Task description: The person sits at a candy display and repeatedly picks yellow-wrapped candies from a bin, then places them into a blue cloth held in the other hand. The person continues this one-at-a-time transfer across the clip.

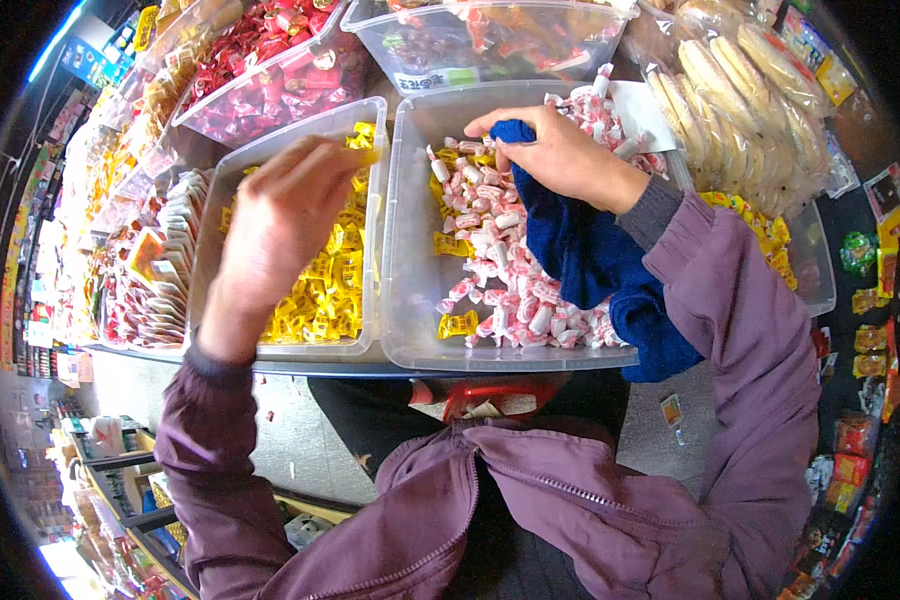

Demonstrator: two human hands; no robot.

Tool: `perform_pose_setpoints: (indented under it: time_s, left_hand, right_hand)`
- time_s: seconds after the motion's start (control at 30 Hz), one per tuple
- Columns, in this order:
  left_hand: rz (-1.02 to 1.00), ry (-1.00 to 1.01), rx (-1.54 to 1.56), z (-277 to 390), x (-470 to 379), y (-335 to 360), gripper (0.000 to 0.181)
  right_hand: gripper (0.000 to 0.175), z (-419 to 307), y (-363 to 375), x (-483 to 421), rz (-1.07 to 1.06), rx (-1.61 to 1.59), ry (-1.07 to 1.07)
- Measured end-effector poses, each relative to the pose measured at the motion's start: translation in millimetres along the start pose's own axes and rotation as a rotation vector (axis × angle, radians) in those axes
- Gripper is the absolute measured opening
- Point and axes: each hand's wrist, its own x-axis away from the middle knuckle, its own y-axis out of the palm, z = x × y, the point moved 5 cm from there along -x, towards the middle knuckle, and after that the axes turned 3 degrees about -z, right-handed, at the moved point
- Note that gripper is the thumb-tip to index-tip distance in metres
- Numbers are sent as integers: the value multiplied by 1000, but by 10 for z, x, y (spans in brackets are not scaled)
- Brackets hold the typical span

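My right hand grips a dark blue knit cloth, which drapes down across a clear plastic bin and over its front edge. That bin holds pink-and-white wrapped candies, with a few yellow-wrapped candies among them. Blurred by motion, my left hand hovers over a neighbouring clear bin of yellow-wrapped candies. Something yellow shows at its fingertips, but whether the fingers hold it is unclear.
Behind stand a bin of red-wrapped sweets and another clear bin bearing a label. Stacked flat packets lie at the left. Bagged long pale pastries sit at the right, above more yellow packets. A red stool is below.
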Motion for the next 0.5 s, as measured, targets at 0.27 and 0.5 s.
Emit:
perform_pose_setpoints:
  time_s: [0.27, 0.5]
  left_hand:
    - [-611, 469, 338, 590, 439, 780, 20]
    - [-1046, 482, 271, 690, 435, 1624, 21]
  right_hand:
    - [29, -43, 91, -17, 39, 123, -165]
    - [28, -143, -38, 47, 27, 226, -170]
